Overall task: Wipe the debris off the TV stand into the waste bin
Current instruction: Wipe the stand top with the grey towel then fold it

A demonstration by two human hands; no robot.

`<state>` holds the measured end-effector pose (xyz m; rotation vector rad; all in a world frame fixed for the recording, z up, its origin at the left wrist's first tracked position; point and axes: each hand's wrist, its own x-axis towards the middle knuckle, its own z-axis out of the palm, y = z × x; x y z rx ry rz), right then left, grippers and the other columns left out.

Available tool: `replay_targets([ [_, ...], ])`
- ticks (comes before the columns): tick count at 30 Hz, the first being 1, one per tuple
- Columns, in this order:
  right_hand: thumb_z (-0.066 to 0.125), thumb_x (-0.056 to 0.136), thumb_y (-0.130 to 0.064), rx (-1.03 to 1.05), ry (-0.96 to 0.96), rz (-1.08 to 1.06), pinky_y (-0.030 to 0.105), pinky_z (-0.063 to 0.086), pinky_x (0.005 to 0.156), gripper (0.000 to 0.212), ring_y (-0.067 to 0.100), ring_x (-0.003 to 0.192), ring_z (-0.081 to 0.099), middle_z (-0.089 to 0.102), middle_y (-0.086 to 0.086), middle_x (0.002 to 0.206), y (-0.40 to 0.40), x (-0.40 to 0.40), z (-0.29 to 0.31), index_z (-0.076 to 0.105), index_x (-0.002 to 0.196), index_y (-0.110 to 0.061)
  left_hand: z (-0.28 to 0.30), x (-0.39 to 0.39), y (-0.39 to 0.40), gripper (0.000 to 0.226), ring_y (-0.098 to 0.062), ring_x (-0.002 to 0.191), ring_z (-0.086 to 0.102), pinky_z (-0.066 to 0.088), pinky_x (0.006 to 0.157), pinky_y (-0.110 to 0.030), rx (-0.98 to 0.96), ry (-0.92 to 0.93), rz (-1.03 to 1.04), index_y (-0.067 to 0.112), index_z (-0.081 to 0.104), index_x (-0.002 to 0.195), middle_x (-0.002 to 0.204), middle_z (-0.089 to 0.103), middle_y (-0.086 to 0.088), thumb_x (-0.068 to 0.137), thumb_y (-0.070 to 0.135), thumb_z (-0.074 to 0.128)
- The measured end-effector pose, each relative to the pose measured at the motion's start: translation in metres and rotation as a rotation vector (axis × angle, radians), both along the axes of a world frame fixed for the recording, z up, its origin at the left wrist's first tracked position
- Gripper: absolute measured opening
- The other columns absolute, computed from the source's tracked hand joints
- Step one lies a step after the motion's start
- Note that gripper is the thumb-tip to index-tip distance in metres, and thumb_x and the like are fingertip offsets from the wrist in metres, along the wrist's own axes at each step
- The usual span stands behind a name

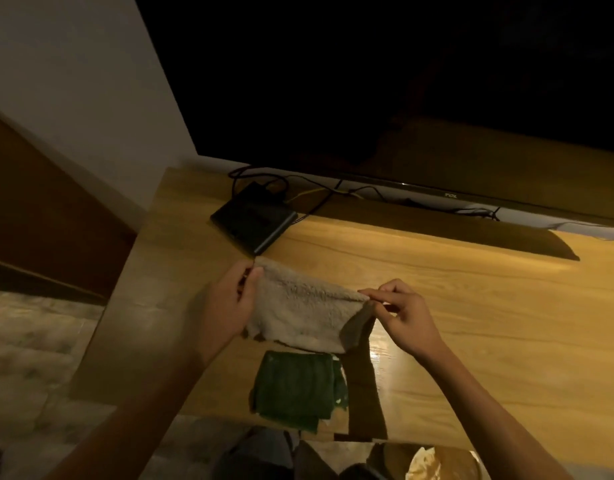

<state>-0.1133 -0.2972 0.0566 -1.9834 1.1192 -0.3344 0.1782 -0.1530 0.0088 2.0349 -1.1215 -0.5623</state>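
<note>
Stretching between both grips, beige cloth pinched by left hand and right hand.

Two bare forearms, sleeveless, hands without rings.

The wooden TV stand carries a green cloth near; a black box and cables far left.

The waste bin is getting cut off by the bottom edge, and the TV is running past the top and right edges.
</note>
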Motion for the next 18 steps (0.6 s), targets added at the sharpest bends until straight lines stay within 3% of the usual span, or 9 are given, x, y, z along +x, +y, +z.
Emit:
replay_targets([
  [2,0.061,0.096,-0.003,0.015,0.086,-0.002,0.01,0.046,0.073,0.031,0.003,0.091,0.053,0.056,0.002,0.094,-0.019,0.01,-0.015,0.075,0.12,-0.016,-0.011,0.008,-0.021,0.029,0.0,0.072,0.062,0.055,0.058,-0.029,0.054,-0.046,-0.03,0.049,0.051,0.101,0.085,0.062,0.017,0.098,0.068,0.028],
  [4,0.057,0.098,-0.005,0.038,0.148,-0.017,0.009,0.044,0.074,0.033,0.002,0.093,0.05,0.054,0.0,0.097,-0.039,0.018,-0.029,0.073,0.124,-0.019,-0.016,0.012,-0.043,0.027,-0.002,0.06,0.055,0.043,0.048,-0.025,0.094,-0.139,-0.062,0.041,0.051,0.097,0.072,0.056,0.013,0.101,0.059,0.032],
  [6,0.056,0.098,-0.005,0.075,0.174,-0.044,0.009,0.044,0.076,0.034,0.003,0.094,0.05,0.057,-0.001,0.103,-0.056,0.023,-0.042,0.072,0.125,-0.02,-0.017,0.014,-0.064,0.024,-0.002,0.059,0.052,0.032,0.047,-0.02,0.118,-0.222,-0.069,0.03,0.059,0.097,0.072,0.056,0.013,0.103,0.046,0.042],
  [10,0.057,0.096,0.002,0.193,0.123,-0.224,0.025,0.055,0.093,0.035,0.006,0.102,0.062,0.066,-0.014,0.104,-0.077,0.028,-0.065,0.076,0.116,-0.019,-0.017,0.015,-0.093,0.028,-0.018,0.072,0.064,0.04,0.052,-0.029,0.263,-0.358,-0.086,0.014,0.068,0.1,0.085,0.068,-0.004,0.103,0.035,0.049],
  [14,0.055,0.095,0.005,0.215,0.172,-0.436,0.041,0.056,0.101,0.032,0.015,0.102,0.065,0.071,-0.006,0.1,-0.081,0.026,-0.087,0.079,0.101,-0.016,-0.012,0.005,-0.1,0.029,-0.026,0.09,0.064,0.052,0.064,-0.036,0.359,-0.468,-0.094,0.013,0.052,0.127,0.116,0.057,-0.011,0.103,0.029,0.045],
  [18,0.058,0.099,-0.016,0.204,0.193,-0.55,0.046,0.057,0.096,0.021,0.022,0.103,0.067,0.073,0.003,0.107,-0.059,0.029,-0.095,0.072,0.114,-0.016,-0.022,-0.008,-0.085,0.033,-0.022,0.094,0.059,0.054,0.069,-0.034,0.366,-0.404,-0.111,0.017,0.045,0.125,0.118,0.051,-0.008,0.099,0.036,0.05],
])
